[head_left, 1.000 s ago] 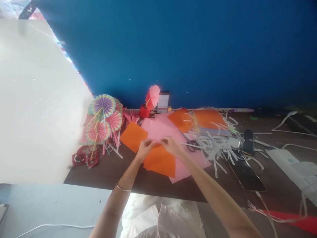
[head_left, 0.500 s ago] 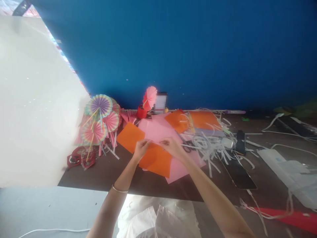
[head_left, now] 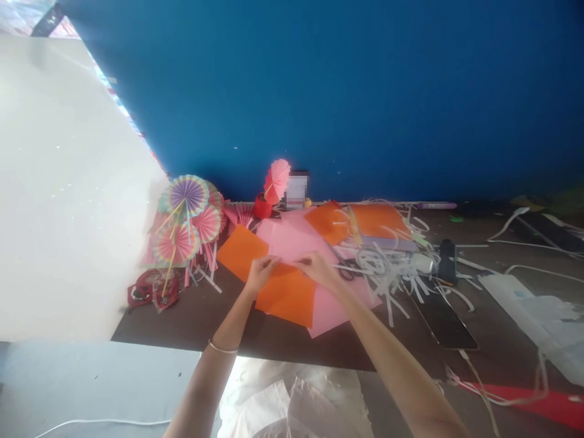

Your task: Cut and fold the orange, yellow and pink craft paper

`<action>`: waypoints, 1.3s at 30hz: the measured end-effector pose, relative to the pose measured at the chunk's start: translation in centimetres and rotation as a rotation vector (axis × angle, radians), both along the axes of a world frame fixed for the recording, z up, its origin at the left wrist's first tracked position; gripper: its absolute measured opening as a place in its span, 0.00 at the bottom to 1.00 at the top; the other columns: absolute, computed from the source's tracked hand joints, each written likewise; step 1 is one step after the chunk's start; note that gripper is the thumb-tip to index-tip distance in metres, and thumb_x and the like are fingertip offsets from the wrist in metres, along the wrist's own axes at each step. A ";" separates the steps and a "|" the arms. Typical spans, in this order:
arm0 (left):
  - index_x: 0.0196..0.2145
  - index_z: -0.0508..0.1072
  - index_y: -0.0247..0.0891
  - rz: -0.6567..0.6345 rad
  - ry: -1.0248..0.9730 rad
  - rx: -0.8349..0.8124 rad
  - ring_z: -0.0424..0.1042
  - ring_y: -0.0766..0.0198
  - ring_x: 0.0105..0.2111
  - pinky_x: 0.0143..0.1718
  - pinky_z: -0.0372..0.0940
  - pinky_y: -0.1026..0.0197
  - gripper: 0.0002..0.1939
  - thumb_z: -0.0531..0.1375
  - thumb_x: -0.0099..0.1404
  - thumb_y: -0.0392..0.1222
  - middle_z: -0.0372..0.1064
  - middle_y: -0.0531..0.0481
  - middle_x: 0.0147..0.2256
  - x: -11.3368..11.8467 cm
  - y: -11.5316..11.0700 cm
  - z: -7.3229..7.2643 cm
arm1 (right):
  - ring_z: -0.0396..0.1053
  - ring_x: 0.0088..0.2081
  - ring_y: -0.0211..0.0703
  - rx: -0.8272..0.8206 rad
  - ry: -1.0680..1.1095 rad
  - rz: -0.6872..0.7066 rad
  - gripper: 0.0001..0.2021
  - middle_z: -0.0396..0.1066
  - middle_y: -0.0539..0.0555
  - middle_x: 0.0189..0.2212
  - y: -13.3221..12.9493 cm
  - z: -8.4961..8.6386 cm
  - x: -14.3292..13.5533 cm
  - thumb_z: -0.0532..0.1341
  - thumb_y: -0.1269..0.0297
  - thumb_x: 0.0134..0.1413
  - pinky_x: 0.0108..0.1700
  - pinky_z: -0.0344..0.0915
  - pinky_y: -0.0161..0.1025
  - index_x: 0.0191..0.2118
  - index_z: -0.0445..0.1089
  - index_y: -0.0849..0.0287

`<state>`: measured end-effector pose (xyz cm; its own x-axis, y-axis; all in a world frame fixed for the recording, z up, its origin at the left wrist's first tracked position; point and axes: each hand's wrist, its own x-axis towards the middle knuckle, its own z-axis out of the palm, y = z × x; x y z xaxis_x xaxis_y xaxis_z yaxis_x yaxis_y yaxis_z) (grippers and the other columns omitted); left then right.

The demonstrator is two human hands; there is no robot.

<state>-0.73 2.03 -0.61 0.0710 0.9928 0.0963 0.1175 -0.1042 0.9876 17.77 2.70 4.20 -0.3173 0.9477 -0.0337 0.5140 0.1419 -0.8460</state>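
Left hand and right hand face each other over the middle of the table, thumbs and fingers drawn together to pinch a narrow pinkish strip from opposite ends. Whether that strip is separate from the paper beneath cannot be told. Their fingertips are near each other but apart, at the upper edge of a flat orange paper sheet, which partly covers large pink paper sheets. Another orange square of paper lies just beside the left hand, its corner over the dark tabletop. To the right of the right hand, dark-handled scissors rest on the pink paper, next to a loose tangle of white strips. Behind the tangle lies a flat orange rectangle of paper. A black phone lies farther right, a white cable meeting its near end. At the left stand round pleated paper fans in pastel colours, with a red bundle in clear wrapping in front of them. At the back, a pink pleated rosette leans by a red roll, before the blue wall.
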 end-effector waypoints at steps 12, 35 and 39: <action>0.36 0.78 0.34 -0.042 -0.055 -0.057 0.73 0.59 0.33 0.35 0.67 0.60 0.17 0.63 0.53 0.49 0.76 0.46 0.31 0.1 -0.4 0.2 | 0.66 0.23 0.38 0.078 -0.034 -0.059 0.11 0.70 0.52 0.21 -0.2 -0.6 -0.2 0.58 0.60 0.50 0.25 0.61 0.34 0.24 0.70 0.60; 0.36 0.76 0.36 0.035 -0.007 -0.036 0.71 0.55 0.41 0.47 0.64 0.52 0.14 0.58 0.59 0.48 0.75 0.45 0.36 -0.9 0.5 -0.8 | 0.68 0.19 0.36 -0.199 0.216 -0.233 0.10 0.70 0.50 0.20 0.6 -1.6 1.6 0.66 0.61 0.41 0.23 0.66 0.32 0.28 0.69 0.61; 0.51 0.67 0.35 0.199 0.374 0.221 0.63 0.52 0.53 0.55 0.58 0.49 0.20 0.55 0.61 0.42 0.65 0.39 0.52 -0.4 -0.2 -1.5 | 0.68 0.21 0.36 -0.254 0.264 -0.239 0.08 0.69 0.50 0.18 1.3 -2.1 1.6 0.65 0.64 0.40 0.22 0.64 0.30 0.25 0.68 0.62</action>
<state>-1.12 1.83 -2.08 -0.0480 0.9492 0.3111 0.5000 -0.2468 0.8301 19.38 3.98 2.11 -0.1190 0.9677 -0.2223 0.2680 -0.1842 -0.9456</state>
